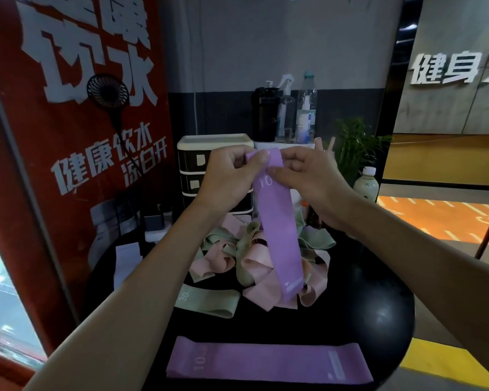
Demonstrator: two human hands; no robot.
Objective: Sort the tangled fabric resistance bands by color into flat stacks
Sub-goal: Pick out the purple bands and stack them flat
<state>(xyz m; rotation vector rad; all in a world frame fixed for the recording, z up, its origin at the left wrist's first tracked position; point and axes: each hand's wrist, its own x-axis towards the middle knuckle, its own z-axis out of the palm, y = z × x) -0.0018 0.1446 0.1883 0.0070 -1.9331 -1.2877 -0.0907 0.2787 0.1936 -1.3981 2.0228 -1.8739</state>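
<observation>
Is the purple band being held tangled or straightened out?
Straightened: the band hangs as one smooth strip, top pinched by left hand and right hand.

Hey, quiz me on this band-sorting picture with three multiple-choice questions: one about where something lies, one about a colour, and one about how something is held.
1. Where does the flat purple band lie?
A) on the table, nearest the camera
B) over a chair
C) on a wall hook

2. What colour is the flat band marked 30?
A) pink
B) green
C) purple

3. How is the raised purple band held?
A) draped over one wrist
B) pinched by the left hand and right hand
C) by nobody

Answers:
1 A, it lies flat at the table's near edge.
2 B, its fabric is pale green.
3 B, both hands pinch its top end.
</observation>
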